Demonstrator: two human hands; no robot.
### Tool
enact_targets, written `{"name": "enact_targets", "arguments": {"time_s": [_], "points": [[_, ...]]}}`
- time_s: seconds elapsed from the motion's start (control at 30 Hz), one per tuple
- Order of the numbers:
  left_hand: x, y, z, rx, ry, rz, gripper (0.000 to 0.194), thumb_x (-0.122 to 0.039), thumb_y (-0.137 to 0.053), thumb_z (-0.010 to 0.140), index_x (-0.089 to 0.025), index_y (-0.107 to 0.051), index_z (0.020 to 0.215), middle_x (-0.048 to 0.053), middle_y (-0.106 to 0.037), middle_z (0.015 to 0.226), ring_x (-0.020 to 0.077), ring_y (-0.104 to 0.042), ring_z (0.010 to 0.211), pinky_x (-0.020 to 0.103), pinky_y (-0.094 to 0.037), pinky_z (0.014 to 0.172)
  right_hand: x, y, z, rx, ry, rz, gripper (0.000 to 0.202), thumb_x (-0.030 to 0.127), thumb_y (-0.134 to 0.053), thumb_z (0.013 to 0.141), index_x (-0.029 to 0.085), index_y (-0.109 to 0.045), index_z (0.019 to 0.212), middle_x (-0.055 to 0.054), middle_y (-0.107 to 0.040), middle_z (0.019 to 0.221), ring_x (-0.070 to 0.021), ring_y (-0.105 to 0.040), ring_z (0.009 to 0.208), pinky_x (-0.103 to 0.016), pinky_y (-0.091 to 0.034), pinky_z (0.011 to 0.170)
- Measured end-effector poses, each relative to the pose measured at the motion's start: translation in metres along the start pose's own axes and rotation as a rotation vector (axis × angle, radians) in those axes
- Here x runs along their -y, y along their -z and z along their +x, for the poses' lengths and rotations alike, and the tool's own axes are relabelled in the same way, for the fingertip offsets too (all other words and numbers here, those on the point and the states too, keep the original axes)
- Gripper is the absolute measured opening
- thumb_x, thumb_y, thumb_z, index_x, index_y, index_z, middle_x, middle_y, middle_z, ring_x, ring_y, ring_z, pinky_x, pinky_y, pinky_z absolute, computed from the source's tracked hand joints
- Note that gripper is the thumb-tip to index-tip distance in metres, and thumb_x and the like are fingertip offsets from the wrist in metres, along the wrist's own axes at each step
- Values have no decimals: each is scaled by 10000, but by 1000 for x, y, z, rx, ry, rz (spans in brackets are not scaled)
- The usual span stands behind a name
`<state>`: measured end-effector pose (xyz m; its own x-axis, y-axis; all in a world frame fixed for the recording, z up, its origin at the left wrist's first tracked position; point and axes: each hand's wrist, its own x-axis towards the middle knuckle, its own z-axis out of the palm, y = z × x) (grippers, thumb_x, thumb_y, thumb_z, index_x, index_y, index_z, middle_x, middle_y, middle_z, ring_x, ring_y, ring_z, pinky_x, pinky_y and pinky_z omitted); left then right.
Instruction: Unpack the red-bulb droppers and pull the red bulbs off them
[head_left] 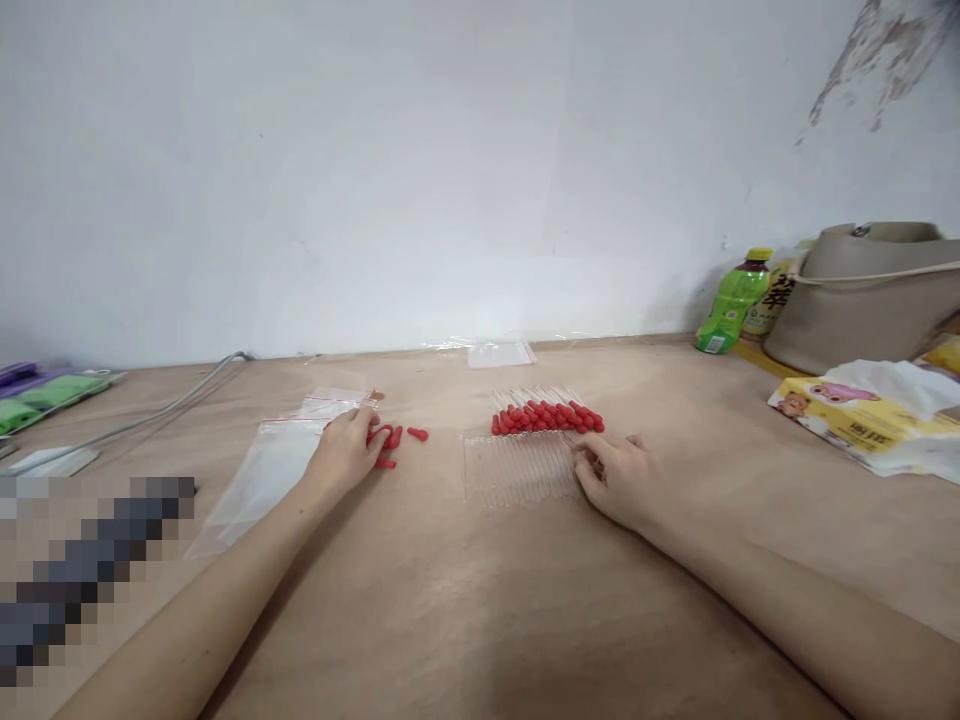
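Note:
My left hand (346, 447) rests low over a small group of red rubber bulbs (417, 434). Its fingers are curled, with red rubber showing at the fingertips. My right hand (616, 476) is pinched at the right end of a row of thin clear glass dropper tubes (517, 470); a slim tube seems to lie between thumb and forefinger, partly hidden. Just behind that row lies a pile of droppers (547, 416), red bulbs toward me and pale stems pointing to the wall. Clear plastic zip bags (262, 470) lie flat beside and under my left wrist.
Another clear bag (501, 354) lies by the wall. To the right stand a green bottle (735, 303), a beige bag (862, 300) and a yellow tissue pack (844, 410). A grey cable (176, 405) and green packets (52, 398) are at the left. A pixelated dark area covers the lower left.

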<state>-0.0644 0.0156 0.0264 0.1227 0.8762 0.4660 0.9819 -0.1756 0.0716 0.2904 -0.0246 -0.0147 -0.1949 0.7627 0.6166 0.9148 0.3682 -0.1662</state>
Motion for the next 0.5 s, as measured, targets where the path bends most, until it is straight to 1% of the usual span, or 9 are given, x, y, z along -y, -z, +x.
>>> {"name": "enact_targets", "arguments": {"time_s": [0.13, 0.2, 0.27, 0.33, 0.37, 0.43, 0.5], "points": [[-1, 0, -1, -46, -45, 26, 185, -355, -444, 797, -190, -513, 750, 63, -585, 785, 213, -566, 727, 311, -431, 626, 2, 1, 0, -1, 62, 13, 152, 202, -437, 771, 204, -587, 743, -6, -653, 748, -146, -588, 730, -298, -297, 758], [-4, 3, -2, -101, -69, 10, 181, -352, -437, 806, -198, -520, 757, 58, -583, 798, 216, -565, 761, 316, -433, 653, 2, 0, 0, 9, 84, 33, 157, 217, -439, 783, 205, -588, 735, -13, -654, 763, -160, -584, 767, -313, -299, 791], [-12, 5, -4, -156, -112, -16, 165, -335, -435, 812, -203, -526, 774, 55, -581, 821, 222, -555, 827, 325, -430, 707, 1, -1, 0, 21, 83, 61, 170, 243, -436, 801, 204, -588, 738, -18, -655, 764, -169, -581, 780, -330, -301, 816], [-25, 6, -4, -174, -170, -52, 160, -313, -432, 817, -200, -527, 758, 49, -573, 803, 225, -537, 875, 334, -417, 758, 0, -3, 0, 31, 57, 93, 189, 283, -430, 820, 202, -591, 763, -23, -656, 769, -173, -581, 777, -346, -305, 830], [-33, 6, -4, -159, -199, -70, 168, -307, -433, 817, -196, -523, 729, 46, -565, 780, 222, -532, 870, 337, -412, 767, -1, -3, 1, 34, 40, 109, 200, 306, -427, 827, 200, -591, 785, -25, -657, 778, -174, -583, 775, -353, -308, 834], [-53, 3, -1, -97, -243, -108, 194, -310, -452, 808, -188, -510, 668, 40, -550, 745, 212, -526, 819, 335, -411, 750, -3, -5, 1, 37, 8, 140, 225, 345, -421, 837, 197, -591, 839, -32, -659, 814, -179, -586, 794, -365, -313, 839], [-74, -3, 6, -32, -273, -162, 194, -326, -488, 791, -183, -514, 663, 43, -549, 763, 204, -521, 785, 327, -414, 717, -4, -6, 2, 41, -26, 170, 245, 363, -410, 845, 198, -588, 875, -35, -660, 857, -184, -586, 831, -373, -314, 843]]}}
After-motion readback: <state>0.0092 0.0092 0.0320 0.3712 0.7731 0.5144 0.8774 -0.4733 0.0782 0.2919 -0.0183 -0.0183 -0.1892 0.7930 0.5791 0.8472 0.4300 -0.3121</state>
